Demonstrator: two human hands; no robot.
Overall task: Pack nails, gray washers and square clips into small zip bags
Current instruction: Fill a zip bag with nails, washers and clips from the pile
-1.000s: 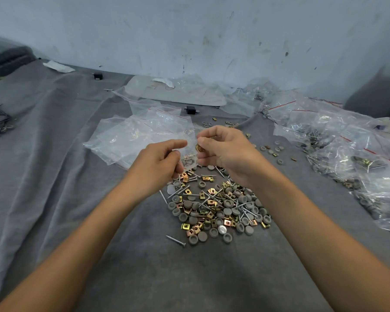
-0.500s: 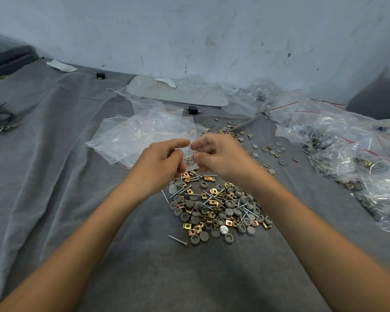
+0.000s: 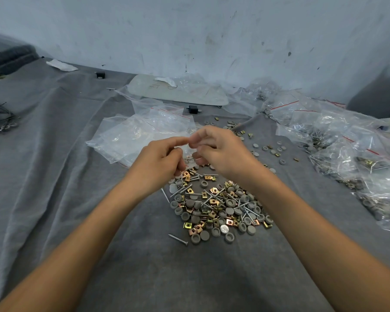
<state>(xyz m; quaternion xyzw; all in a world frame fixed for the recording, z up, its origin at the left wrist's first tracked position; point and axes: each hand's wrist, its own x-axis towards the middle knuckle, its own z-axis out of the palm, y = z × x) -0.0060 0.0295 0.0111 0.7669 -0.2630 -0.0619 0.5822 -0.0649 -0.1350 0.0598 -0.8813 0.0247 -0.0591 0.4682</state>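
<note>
While both hands meet just above the far edge of the heap (image 3: pixel 218 206), a small zip bag (image 3: pixel 188 152) hangs between them. Left hand (image 3: pixel 160 164): fingers curled, thumb and forefinger pinching the bag's top edge. Right hand (image 3: pixel 221 152): also curled, fingertips nipping the same edge from the other side. Bag mostly hidden by knuckles. A few small parts show low inside it, count unreadable. Mouth open or being pressed closed: cannot tell.

Heap on the gray cloth (image 3: pixel 77 176) below: nails (image 3: pixel 178 239), gray washers (image 3: pixel 205 235) and brass-coloured square clips (image 3: pixel 187 225), all mixed. Empty bags (image 3: pixel 142 136) lie just beyond the left hand. Filled bags (image 3: pixel 338 143) are piled well off to the right.

Judgement: the step looks like working the zip strip. To do it well:
- Keep the bag upright so the contents sit at the bottom, clear of the strip.
- Run the pinch along the whole strip, end to end.
- Watch the nail points, which could poke through thin plastic or jam the seal.
- Hold it over the heap so any spill lands there.
</note>
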